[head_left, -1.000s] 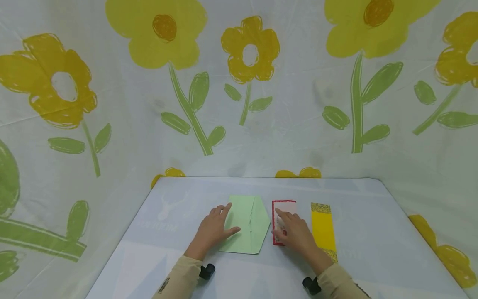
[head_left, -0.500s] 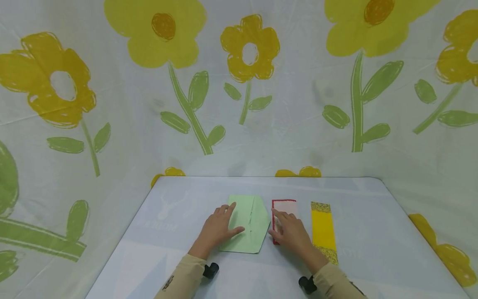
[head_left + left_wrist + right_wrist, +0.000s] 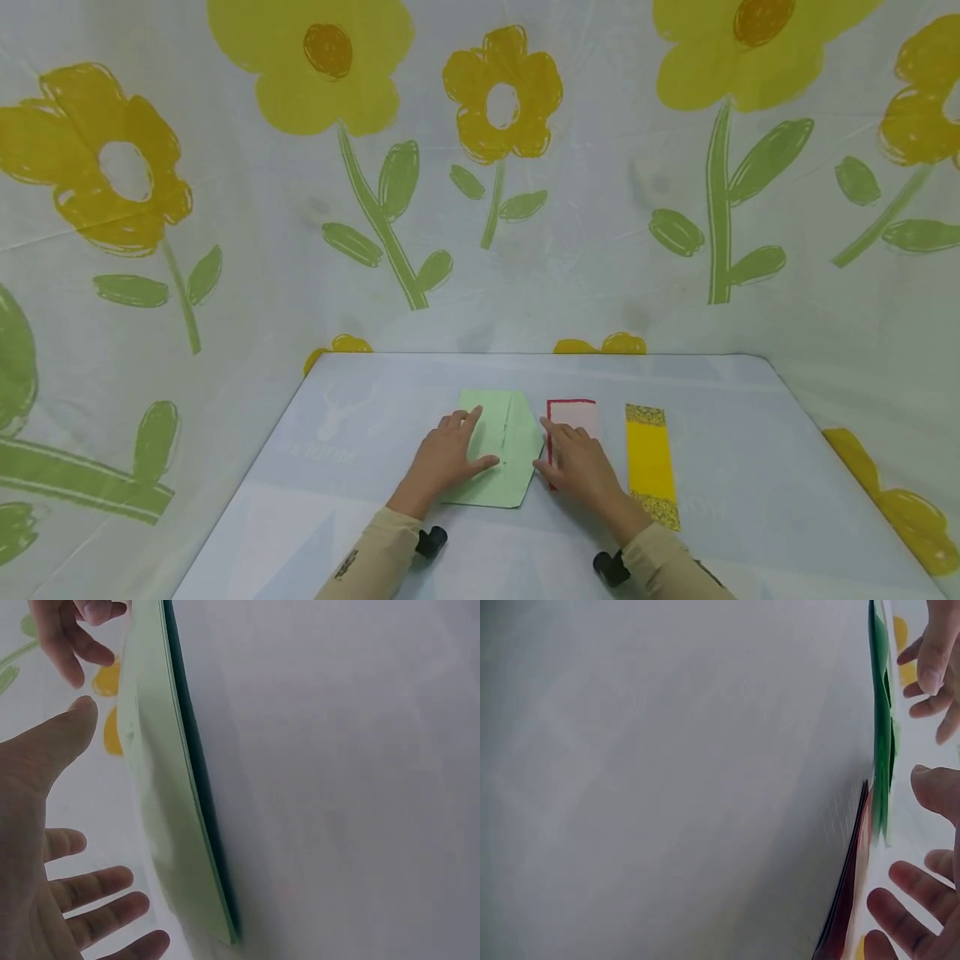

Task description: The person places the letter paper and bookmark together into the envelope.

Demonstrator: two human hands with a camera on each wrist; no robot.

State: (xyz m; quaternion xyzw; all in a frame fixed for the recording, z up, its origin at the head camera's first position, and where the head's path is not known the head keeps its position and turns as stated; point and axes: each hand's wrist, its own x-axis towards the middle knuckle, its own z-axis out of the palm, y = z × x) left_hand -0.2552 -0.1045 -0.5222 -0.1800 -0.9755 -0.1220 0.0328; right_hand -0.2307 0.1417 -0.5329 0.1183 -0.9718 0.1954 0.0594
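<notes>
A light green paper envelope (image 3: pixel 517 479) lies on the table with its pointed flap toward the right. My left hand (image 3: pixel 442 457) is over its left part, thumb and fingers spread. In the left wrist view those fingers hover above the envelope (image 3: pixel 166 795), gripping nothing. My right hand (image 3: pixel 583 468) is over a pale card with a red border (image 3: pixel 573 411), hiding its lower part. The right fingertips reach to the envelope's flap; whether they touch it I cannot tell. In the right wrist view the right hand's fingers (image 3: pixel 900 922) are apart and hold nothing.
A yellow strip with patterned gold ends (image 3: pixel 649 458) lies right of the card. The white table (image 3: pixel 750 467) has a back edge against a flower-printed cloth (image 3: pixel 585 275). Black wrist cameras (image 3: pixel 431 542) sit below both hands.
My left hand has shifted right, farther over the envelope. My right hand has moved left across the red-bordered card toward the envelope's flap. The papers have stayed in place.
</notes>
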